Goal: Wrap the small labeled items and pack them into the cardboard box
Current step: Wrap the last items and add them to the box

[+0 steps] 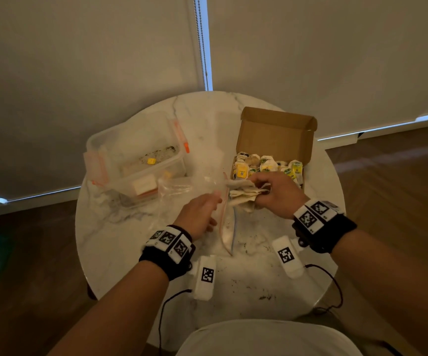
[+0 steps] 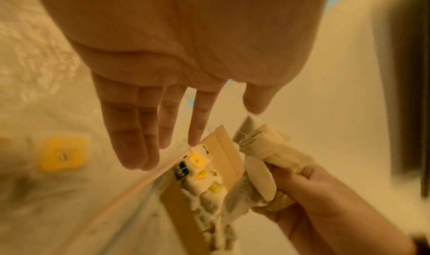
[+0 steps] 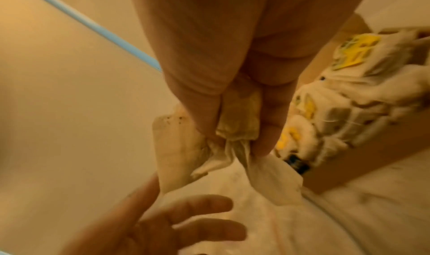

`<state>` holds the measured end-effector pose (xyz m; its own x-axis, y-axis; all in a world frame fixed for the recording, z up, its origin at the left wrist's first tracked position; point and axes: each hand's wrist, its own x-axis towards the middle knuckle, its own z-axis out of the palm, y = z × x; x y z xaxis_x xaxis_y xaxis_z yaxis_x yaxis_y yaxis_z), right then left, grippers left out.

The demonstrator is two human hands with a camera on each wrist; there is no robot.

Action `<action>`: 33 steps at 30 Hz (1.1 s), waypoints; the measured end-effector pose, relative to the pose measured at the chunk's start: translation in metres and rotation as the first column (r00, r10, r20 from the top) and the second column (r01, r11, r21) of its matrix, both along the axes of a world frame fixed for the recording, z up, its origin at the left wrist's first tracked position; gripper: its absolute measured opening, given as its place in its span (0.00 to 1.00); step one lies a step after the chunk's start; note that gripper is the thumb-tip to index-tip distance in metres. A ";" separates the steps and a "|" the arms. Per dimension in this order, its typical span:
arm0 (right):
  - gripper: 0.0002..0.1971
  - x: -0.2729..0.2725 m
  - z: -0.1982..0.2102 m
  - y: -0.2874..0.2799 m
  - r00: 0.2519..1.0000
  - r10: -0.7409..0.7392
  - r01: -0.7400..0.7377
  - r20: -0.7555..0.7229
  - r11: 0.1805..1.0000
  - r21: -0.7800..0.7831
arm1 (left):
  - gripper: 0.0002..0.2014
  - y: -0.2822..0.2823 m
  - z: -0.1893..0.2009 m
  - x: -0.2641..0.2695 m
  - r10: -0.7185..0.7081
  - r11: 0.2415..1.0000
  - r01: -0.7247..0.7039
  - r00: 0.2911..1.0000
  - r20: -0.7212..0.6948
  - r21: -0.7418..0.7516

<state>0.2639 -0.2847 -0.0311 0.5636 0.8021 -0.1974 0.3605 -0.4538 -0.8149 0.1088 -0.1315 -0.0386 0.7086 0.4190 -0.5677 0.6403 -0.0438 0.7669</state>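
Head view — right hand: the right hand grips a bunch of pale tea bags just near of the cardboard box, at the right of the round surface.
Head view — left hand: the left hand is open with straight fingers, holding nothing, beside the mouth of a clear zip bag.
Head view — counts: one box, lid up, holding a crowd of wrapped labeled items — too many and too small to count; one clear tub far left with one yellow tag inside; one zip bag.
Left wrist view — hand: fingers extended and bare; the bunch sits in the other hand, near the box.
Right wrist view — grip: thumb and fingers pinch the crumpled bags; loose corners hang down.
Step, as I judge it: separate one bag from the bunch — steady it with the free hand, wrap it snugly, then tuck it into a gap in the box without crushing its neighbours.
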 end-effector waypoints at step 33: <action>0.22 -0.034 0.040 0.009 0.972 -0.117 0.135 -0.202 0.988 0.077 | 0.19 0.002 0.024 0.000 0.557 0.478 -0.265 0.828 0.056 -0.837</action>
<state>0.2297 -0.2759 0.0089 0.6188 0.7464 -0.2449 0.1335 -0.4071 -0.9036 0.1086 -0.1293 -0.0143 0.7561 0.2100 -0.6199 0.1636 0.8564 0.4897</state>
